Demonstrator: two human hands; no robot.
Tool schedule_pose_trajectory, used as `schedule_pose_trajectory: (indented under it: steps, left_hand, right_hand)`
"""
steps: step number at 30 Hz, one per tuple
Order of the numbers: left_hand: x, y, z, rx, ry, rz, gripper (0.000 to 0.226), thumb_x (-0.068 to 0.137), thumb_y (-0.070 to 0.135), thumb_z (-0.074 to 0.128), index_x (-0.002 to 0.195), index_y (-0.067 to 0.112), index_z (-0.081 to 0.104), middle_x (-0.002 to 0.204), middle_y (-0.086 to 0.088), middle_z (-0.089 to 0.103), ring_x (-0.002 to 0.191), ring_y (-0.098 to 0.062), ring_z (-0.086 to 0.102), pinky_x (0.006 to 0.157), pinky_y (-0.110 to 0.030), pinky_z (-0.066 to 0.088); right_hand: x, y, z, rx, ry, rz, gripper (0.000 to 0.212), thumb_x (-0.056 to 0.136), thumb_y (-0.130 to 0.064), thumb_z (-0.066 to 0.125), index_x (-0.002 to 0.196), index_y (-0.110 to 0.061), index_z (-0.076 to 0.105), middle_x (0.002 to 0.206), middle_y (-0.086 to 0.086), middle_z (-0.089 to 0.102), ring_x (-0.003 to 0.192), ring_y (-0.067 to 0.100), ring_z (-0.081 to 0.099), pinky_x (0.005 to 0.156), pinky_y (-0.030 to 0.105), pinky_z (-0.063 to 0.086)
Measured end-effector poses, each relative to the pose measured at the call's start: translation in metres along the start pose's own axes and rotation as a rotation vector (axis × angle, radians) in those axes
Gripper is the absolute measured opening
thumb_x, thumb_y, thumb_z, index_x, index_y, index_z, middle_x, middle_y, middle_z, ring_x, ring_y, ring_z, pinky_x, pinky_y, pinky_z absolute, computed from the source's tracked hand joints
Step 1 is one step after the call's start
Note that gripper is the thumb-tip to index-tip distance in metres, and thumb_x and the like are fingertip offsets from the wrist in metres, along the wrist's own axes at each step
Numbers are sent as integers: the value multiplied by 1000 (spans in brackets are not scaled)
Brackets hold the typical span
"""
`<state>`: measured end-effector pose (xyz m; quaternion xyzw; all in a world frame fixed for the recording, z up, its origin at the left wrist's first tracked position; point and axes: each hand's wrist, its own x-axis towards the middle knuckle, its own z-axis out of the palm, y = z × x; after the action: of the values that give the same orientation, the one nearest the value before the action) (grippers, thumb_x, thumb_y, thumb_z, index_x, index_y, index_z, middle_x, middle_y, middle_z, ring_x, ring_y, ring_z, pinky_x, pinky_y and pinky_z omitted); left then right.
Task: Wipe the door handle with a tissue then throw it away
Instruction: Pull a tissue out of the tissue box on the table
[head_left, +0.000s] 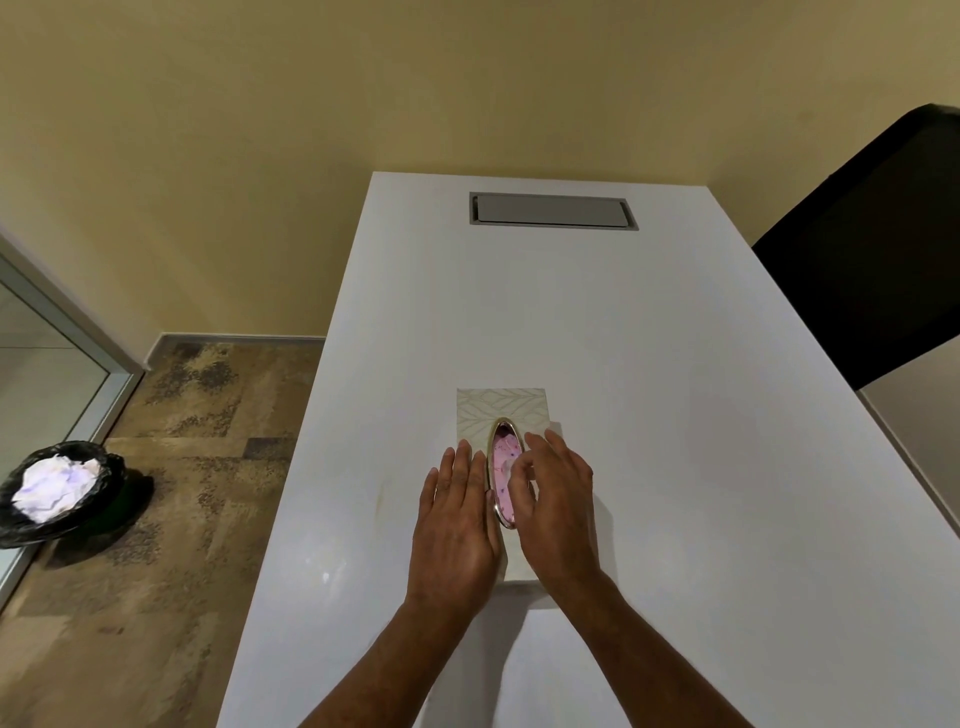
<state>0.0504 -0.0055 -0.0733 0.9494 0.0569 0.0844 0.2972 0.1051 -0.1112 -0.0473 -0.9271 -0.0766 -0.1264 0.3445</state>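
Pink tissue (503, 462) (in box (501, 405)) — right hand (558, 499) pinching | left hand (457, 525) flat, steadying box

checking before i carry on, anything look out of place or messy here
Nothing stands out. The tissue box sits square on the white table, with the left hand flat on it and the right hand at its opening. The bin on the floor stands upright, crumpled tissues inside, none spilled.

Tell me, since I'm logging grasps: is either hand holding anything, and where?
Left hand lies flat on the tissue box, steadying it. Right hand fingers reach the pink tissue; a pinch cannot be told.
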Motion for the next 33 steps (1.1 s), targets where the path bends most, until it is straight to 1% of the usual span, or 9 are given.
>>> schedule_pose_trajectory:
  steps: [2,7,11,14,18,22,27,30,33]
  left_hand:
    - [0,1,-1,-7,2,2,60,103,33,31,159,15,22,168,-5,12,157,-21,3,129,-39,-2]
    - [-1,3,-2,-38,36,-8,60,103,36,30,159,15,25,168,-6,18,158,-23,11,131,-38,2]
    - [1,6,-3,-49,56,5,59,98,25,48,153,5,39,162,-18,35,151,-34,19,125,-29,-3]
    - [0,6,-5,-70,36,-24,59,98,25,50,153,5,39,162,-18,35,151,-33,19,123,-26,-3]
    - [-1,4,-2,-32,70,11,54,96,21,55,145,-2,50,151,-25,50,140,-46,45,119,-31,6]
    - [1,1,2,-6,104,25,54,99,22,51,148,1,48,156,-21,46,146,-38,36,126,-34,8]
    - [0,-5,9,-37,38,7,60,103,35,31,158,22,12,168,2,5,158,-17,-1,131,-30,-6]
    - [0,-7,11,0,74,10,58,104,29,37,159,15,29,167,-1,19,158,-19,13,131,-36,7]
    - [0,-7,13,37,95,19,55,105,31,34,158,14,36,166,-4,28,157,-20,21,131,-36,12]
  right_hand:
    - [-1,1,0,-54,-6,-34,19,89,-10,72,107,-3,73,125,17,71,124,39,61,97,58,53]
    - [2,7,2,-206,-169,-58,23,94,-28,65,109,-15,75,152,12,50,147,33,37,118,52,33]
    - [6,5,2,-286,-212,-95,31,75,-27,86,99,-10,77,136,20,63,132,42,54,105,58,45]
    - [5,6,3,-218,-138,-127,33,72,-27,85,97,-7,76,124,20,70,122,42,62,97,59,49]
    - [1,2,-3,50,-107,125,34,93,-27,65,119,-6,68,138,16,62,132,31,52,105,49,48]
    - [3,-10,-13,125,-188,222,36,97,-37,52,113,-7,64,110,11,70,101,26,65,90,37,57]
    - [8,-28,-26,195,-243,272,62,85,-55,31,115,-7,57,106,8,71,94,23,71,84,35,61]
    - [12,-33,-28,188,-252,258,61,88,-54,28,115,-7,56,108,10,72,95,24,71,85,34,60]
    - [14,-30,-27,114,-234,183,38,100,-42,47,118,-12,62,114,5,73,102,20,71,89,28,58]
